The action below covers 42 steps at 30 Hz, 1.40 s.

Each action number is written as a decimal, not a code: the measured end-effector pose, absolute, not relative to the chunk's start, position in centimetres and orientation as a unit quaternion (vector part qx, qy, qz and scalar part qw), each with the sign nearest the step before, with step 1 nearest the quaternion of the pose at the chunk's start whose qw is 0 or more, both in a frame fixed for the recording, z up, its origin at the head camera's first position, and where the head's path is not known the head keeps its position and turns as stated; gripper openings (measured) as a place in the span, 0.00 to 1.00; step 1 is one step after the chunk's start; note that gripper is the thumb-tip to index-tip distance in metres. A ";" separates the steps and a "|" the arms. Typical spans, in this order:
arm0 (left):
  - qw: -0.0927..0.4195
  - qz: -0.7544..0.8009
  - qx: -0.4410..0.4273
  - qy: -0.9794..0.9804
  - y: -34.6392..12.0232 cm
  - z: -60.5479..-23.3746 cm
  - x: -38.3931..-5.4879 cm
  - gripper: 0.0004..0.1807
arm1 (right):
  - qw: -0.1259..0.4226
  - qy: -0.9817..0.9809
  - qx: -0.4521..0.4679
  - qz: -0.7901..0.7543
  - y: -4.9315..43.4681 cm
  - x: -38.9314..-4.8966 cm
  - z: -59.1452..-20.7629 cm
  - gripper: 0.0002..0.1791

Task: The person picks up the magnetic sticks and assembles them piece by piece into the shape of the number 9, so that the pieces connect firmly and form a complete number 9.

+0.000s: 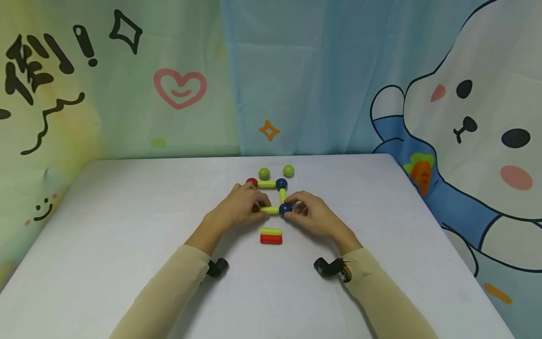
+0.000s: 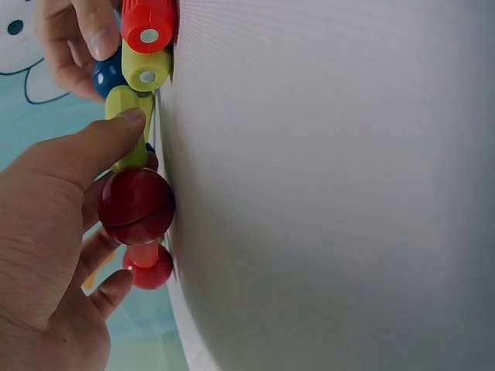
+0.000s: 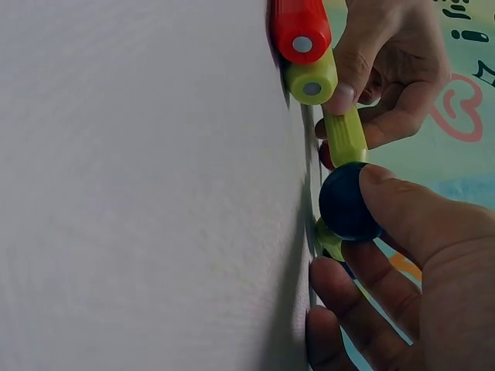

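A four-sided frame of balls and short rods lies on the white table. Its near side runs from a dark red ball (image 2: pixel 136 206) through a yellow-green rod (image 1: pixel 269 210) to a blue ball (image 3: pixel 349 202). My left hand (image 1: pixel 243 205) pinches that near rod, thumb on top, and partly covers the red ball. With thumb and fingers my right hand (image 1: pixel 311 213) holds the near blue ball at the corner. On the far side are another red ball (image 1: pixel 251 181), a yellow-green rod (image 1: pixel 267 184) and a second blue ball (image 1: pixel 281 183). A red rod (image 2: pixel 143 255) shows on the left side.
In front of the frame, a loose yellow-green rod (image 1: pixel 271 231) and a loose red rod (image 1: pixel 271 239) lie side by side. Behind it sit two green balls, one left (image 1: pixel 264 173) and one right (image 1: pixel 289 171). A printed curtain (image 1: pixel 305 84) hangs beyond the table (image 1: pixel 139 197).
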<state>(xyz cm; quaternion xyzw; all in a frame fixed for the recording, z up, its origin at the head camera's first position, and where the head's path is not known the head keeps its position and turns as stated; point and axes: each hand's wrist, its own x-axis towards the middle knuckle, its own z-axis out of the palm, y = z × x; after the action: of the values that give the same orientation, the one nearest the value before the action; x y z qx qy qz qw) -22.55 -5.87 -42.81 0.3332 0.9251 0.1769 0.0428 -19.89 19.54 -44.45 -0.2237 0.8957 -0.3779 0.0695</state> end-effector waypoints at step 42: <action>0.045 0.171 0.313 0.933 -3.1 -43.3 -22.6 0.19 | 0.070 0.900 -0.158 -0.400 19.9 -20.8 -44.3 0.13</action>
<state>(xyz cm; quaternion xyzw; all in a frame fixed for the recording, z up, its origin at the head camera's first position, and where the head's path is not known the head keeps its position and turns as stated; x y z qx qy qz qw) -22.55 -3.15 -43.27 0.3131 0.9330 0.1715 0.0448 -20.77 19.87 -44.25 -0.1576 0.8999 -0.4005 0.0702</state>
